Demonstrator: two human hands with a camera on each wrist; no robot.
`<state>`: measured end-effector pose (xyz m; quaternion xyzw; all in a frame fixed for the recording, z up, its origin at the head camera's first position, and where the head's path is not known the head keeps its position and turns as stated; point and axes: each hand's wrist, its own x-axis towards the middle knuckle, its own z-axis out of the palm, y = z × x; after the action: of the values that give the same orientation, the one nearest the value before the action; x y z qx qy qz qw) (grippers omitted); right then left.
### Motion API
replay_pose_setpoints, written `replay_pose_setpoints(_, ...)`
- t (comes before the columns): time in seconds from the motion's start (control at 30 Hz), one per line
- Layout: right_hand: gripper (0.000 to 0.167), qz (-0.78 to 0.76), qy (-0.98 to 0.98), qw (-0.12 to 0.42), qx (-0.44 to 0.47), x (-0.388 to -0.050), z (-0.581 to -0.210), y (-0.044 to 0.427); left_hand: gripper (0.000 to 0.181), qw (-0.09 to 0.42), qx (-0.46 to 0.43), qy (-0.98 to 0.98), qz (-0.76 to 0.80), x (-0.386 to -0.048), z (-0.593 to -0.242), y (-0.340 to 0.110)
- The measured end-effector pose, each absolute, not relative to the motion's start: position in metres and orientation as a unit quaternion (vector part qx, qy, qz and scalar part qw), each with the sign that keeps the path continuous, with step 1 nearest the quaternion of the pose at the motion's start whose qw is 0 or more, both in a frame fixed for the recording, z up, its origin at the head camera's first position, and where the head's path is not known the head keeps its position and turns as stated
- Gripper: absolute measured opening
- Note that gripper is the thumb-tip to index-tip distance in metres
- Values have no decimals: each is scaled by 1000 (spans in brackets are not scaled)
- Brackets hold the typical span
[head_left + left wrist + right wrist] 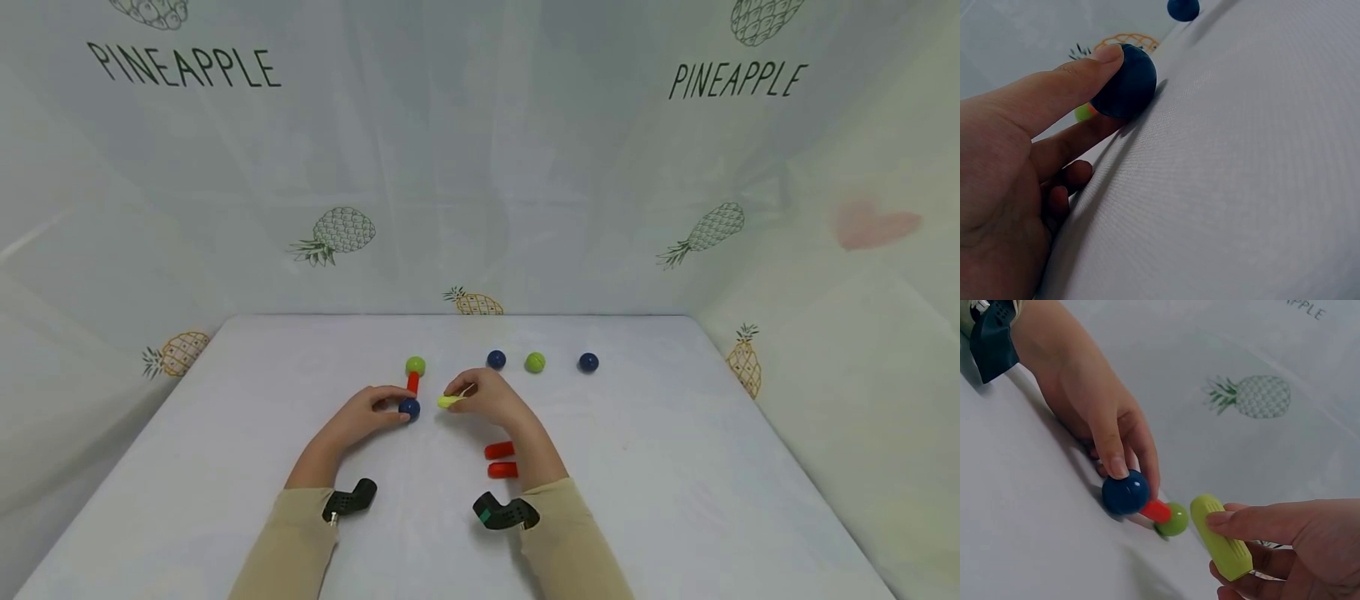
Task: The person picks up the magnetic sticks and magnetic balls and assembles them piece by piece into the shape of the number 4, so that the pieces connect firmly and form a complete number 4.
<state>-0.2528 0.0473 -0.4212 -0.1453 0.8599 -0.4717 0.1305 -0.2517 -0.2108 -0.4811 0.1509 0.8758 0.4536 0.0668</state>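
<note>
Between its thumb and fingers my left hand [366, 410] pinches a blue ball [410, 408] at the table surface. A red rod [413, 383] runs from this ball to a green ball [416, 366] behind it; in the right wrist view the three appear joined in a line. To the right, my right hand [491, 397] pinches a yellow-green ridged rod [1220, 537] by its middle. That rod is apart from the blue ball, its near end free. In the left wrist view, the blue ball [1125, 82] mostly covers the red rod.
At the back of the white table [675, 467] lie a second blue ball [496, 359], another green ball [535, 362] and a third blue ball [588, 362]. Two red rods [499, 451] lie beside my right forearm, partly covered by it. A pineapple-printed cloth hangs behind.
</note>
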Motion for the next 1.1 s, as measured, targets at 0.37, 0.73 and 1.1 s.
replay_pose_setpoints(0.37,14,-494,852,106,-133,-251,-432,36,36,69,138,876,458,-247,-481,-210)
replay_pose_setpoints(0.73,12,-485,856,111,-138,-250,-439,25,35,59,151,871,464,-248,-483,-210)
replay_pose_setpoints(1.1,14,-475,861,121,-138,-255,-445,18,33,55,158,872,460,-249,-479,-209)
